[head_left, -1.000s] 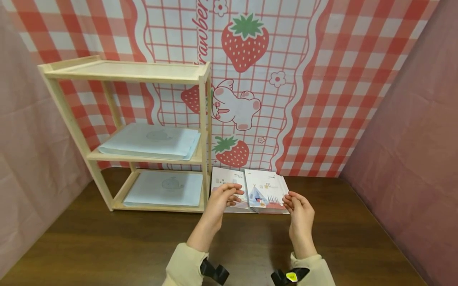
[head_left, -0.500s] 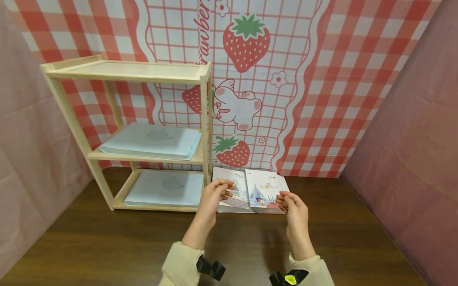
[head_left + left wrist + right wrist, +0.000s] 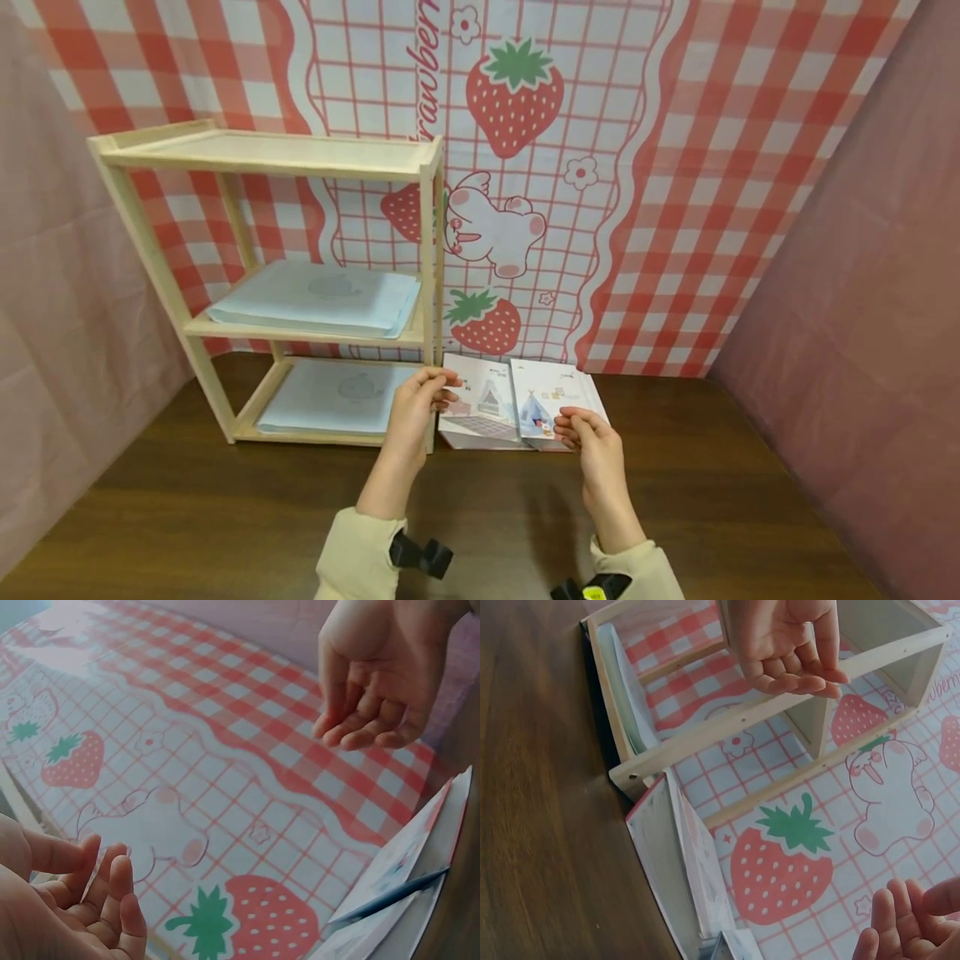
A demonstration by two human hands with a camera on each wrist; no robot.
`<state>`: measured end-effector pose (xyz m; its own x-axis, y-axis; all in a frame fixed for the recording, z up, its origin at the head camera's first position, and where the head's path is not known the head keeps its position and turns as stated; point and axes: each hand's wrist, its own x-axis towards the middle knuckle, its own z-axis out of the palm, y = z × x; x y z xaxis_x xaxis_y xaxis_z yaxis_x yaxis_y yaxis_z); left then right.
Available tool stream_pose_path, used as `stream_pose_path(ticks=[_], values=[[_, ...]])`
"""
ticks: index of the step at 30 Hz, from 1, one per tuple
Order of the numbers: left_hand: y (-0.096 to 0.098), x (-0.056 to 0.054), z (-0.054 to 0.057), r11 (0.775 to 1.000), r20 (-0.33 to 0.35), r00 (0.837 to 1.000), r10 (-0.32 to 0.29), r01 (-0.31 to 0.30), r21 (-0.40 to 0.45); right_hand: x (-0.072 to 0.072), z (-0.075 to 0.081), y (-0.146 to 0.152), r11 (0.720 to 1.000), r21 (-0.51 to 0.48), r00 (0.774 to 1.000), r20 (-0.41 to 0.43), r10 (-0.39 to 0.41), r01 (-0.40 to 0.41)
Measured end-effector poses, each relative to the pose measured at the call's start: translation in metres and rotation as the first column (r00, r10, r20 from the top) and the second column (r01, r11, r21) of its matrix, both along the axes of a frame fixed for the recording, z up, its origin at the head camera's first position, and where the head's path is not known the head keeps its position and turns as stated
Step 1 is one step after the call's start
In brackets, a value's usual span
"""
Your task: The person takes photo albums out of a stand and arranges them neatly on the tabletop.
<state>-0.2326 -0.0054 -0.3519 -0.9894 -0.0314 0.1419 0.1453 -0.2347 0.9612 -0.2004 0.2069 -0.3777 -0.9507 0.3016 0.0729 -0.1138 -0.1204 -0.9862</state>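
My left hand [image 3: 411, 417] hovers in front of the shelf's right post, fingers loosely bent and holding nothing. To its right, my right hand [image 3: 596, 454] hangs over the near edge of the books, also with nothing in its relaxed fingers. Two white books lie side by side on the table against the patterned backdrop. The left book [image 3: 480, 387] shows a pale tent drawing; the right book [image 3: 547, 379] has a blue tent and is partly covered by my right fingers. The left wrist view shows both palms facing inward, well apart.
A light wooden shelf [image 3: 262, 150] with three levels stands left of the books. A pale blue whale-print folder [image 3: 315, 292] lies on its middle level, and another such folder [image 3: 322, 396] on the bottom one. Brown table [image 3: 480, 517] spreads in front; pink cloth [image 3: 840, 275] hangs at the sides.
Both hands have drifted left, each holding nothing. My left hand has uncovered the left book and now overlaps the shelf post; my right hand has left the right book's right edge.
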Motion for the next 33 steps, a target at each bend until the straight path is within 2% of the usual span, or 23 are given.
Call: stream_pose_path(ticks=[15, 22, 29, 33], values=[[-0.031, -0.001, 0.005, 0.993, 0.002, 0.994, 0.113, -0.113, -0.014, -0.002, -0.001, -0.021, 0.998, 0.015, 0.997, -0.027, 0.069, -0.069], [-0.044, -0.001, 0.009, 0.988, -0.035, 0.988, 0.153, -0.154, -0.034, -0.004, 0.006, -0.032, 0.996, 0.02, 0.995, -0.048, 0.087, -0.086], [-0.06, 0.001, 0.018, 0.967, -0.099, 0.969, 0.228, -0.237, -0.094, -0.007, 0.015, -0.042, 0.987, 0.071, 0.986, -0.08, 0.149, -0.143], [-0.074, 0.004, 0.023, 0.955, -0.113, 0.958, 0.263, -0.275, -0.112, -0.008, 0.019, -0.051, 0.978, 0.105, 0.978, -0.089, 0.188, -0.179]])
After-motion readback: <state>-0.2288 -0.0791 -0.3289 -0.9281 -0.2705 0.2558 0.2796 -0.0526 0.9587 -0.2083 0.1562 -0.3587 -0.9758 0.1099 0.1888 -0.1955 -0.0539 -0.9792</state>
